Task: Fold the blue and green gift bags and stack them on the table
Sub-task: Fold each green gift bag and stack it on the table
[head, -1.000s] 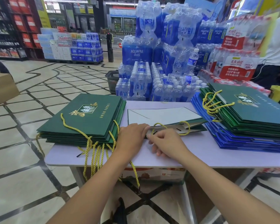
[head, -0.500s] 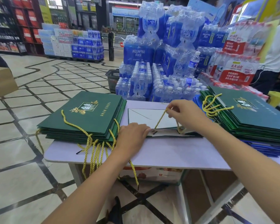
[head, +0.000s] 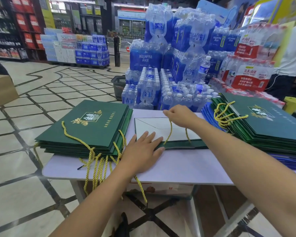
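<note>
We press the left hand (head: pixel 143 150) flat on the green bag (head: pixel 186 145), right hand (head: pixel 181 117) pinching its cord (head: pixel 170 132); tugging could unfold it.

I am looking into a shop, most likely a supermarket. Beyond the far edge of the table (head: pixel 186 165) stand high piles of shrink-wrapped water packs (head: pixel 145 57). A shopping basket (head: pixel 118 86) sits on the tiled floor (head: pixel 41 93), and shelves (head: pixel 5 31) full of goods line the far left side.
</note>
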